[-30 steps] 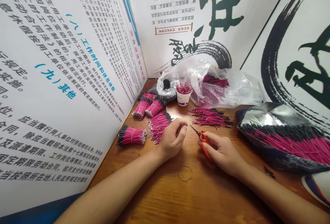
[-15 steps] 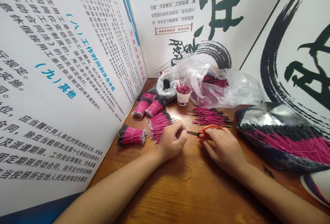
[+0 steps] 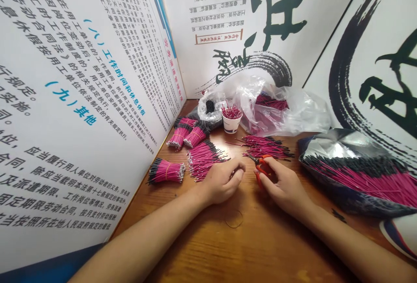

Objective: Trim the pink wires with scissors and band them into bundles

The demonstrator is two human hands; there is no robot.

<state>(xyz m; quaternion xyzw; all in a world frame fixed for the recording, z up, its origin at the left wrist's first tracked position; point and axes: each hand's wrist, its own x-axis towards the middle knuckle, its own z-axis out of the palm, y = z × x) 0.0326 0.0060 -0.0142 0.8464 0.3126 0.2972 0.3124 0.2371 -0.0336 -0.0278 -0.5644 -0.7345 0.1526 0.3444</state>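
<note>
My right hand point(image 3: 282, 185) is closed round small orange-handled scissors point(image 3: 261, 164), their tip pointing up and left toward a loose heap of pink wires point(image 3: 265, 146). My left hand point(image 3: 224, 179) rests on the wooden table point(image 3: 208, 248) with its fingers curled in a pinch; what they hold is too small to make out. Just behind and left of it lies an unbound bundle of pink wires point(image 3: 202, 157). The two hands are a few centimetres apart.
Banded pink wire bundles point(image 3: 165, 172) lie along the left board. A paper cup point(image 3: 231, 122) of wires and clear plastic bags point(image 3: 276, 107) stand at the back. A silver bag of long pink wires point(image 3: 358, 178) fills the right. A rubber band point(image 3: 234, 218) lies near my wrists.
The scissors swung from pointing at my left hand to pointing up toward the loose wires, with my right hand shifting slightly. My left hand slid a little right and opened its curl somewhat.
</note>
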